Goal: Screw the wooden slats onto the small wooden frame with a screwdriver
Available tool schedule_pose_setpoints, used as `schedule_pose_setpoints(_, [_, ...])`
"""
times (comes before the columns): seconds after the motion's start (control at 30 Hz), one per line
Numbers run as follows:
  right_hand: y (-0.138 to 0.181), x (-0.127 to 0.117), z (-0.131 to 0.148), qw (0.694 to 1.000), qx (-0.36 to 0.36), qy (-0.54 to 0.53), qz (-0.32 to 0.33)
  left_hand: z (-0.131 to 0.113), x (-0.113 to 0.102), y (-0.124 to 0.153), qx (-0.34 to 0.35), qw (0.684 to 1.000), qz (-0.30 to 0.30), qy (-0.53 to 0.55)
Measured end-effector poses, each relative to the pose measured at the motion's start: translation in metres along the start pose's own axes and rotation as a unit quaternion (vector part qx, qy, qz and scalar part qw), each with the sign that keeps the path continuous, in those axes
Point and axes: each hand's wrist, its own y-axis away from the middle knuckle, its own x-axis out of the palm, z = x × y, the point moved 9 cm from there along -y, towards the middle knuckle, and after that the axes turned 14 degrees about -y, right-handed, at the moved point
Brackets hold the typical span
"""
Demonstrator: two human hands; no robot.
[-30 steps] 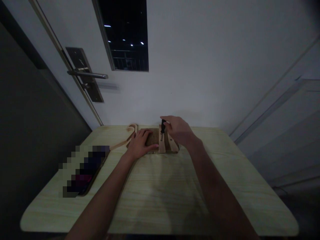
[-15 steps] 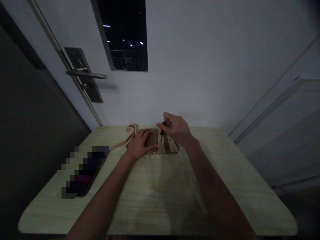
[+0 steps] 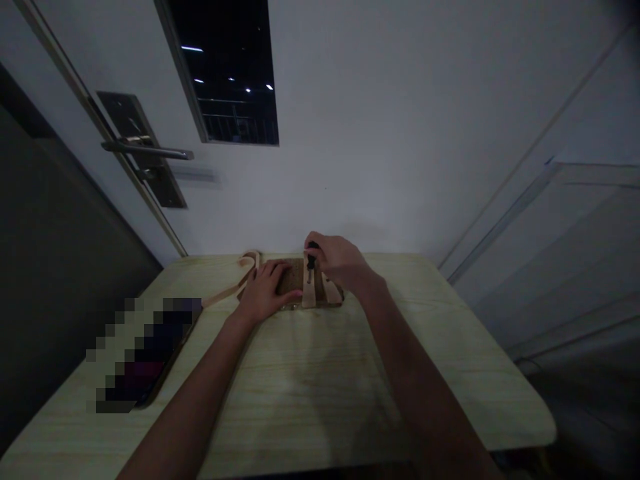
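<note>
A brown rectangular piece with a textured surface (image 3: 294, 272) lies near the far edge of the table. My left hand (image 3: 264, 290) rests flat on its left part, fingers spread and thumb stretched to the right. Across the piece runs a pale strap (image 3: 309, 295), and a second pale strip (image 3: 332, 291) lies to its right, partly under my right hand. My right hand (image 3: 339, 259) is closed around the black handle of a small screwdriver-like tool (image 3: 311, 257). The tool stands nearly upright, its short metal shaft pointing down at the pale strap. Its exact tip is too small to make out.
A pale strap with a curled end (image 3: 250, 259) extends left of the piece toward a dark phone (image 3: 160, 347), partly blurred by pixels. Behind the wooden-top table (image 3: 280, 387) stands a white door (image 3: 350, 133) with a metal handle (image 3: 155, 152) and a dark window (image 3: 227, 73).
The whole view has shifted, so the table and hands appear farther left. My right hand still holds the tool over the strap, its handle now slightly more upright. My left hand stays on the piece.
</note>
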Motion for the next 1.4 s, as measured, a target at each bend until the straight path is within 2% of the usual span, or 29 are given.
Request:
schedule_pose_setpoints(0.23, [0.000, -0.007, -0.002, 0.998, -0.032, -0.061, -0.009, -0.001, -0.001, 0.000, -0.001, 1.000, 0.007, -0.006])
schedule_pose_setpoints(0.47, [-0.002, -0.003, 0.000, 0.996, 0.002, -0.073, -0.042, -0.002, 0.000, 0.000, 0.001, 1.000, 0.006, 0.001])
schedule_pose_setpoints(0.63, [-0.006, 0.004, 0.001, 0.993, -0.021, -0.103, -0.060, -0.001, 0.001, 0.000, 0.005, 1.000, 0.001, 0.003])
schedule_pose_setpoints(0.77, [-0.006, 0.003, -0.006, 0.987, -0.012, -0.136, -0.086, -0.002, -0.001, 0.001, 0.000, 1.000, 0.000, 0.000])
schedule_pose_setpoints(0.9, [-0.004, 0.002, -0.012, 0.977, 0.008, -0.208, -0.055, -0.003, -0.001, 0.001, -0.001, 1.000, 0.007, 0.002])
schedule_pose_setpoints(1.1, [-0.005, -0.005, -0.010, 0.985, -0.020, -0.168, -0.036, -0.002, 0.000, 0.001, -0.008, 1.000, 0.013, -0.007])
schedule_pose_setpoints(1.4, [-0.005, 0.002, -0.008, 0.982, -0.049, -0.182, -0.013, -0.002, -0.001, 0.001, -0.009, 1.000, 0.011, -0.012])
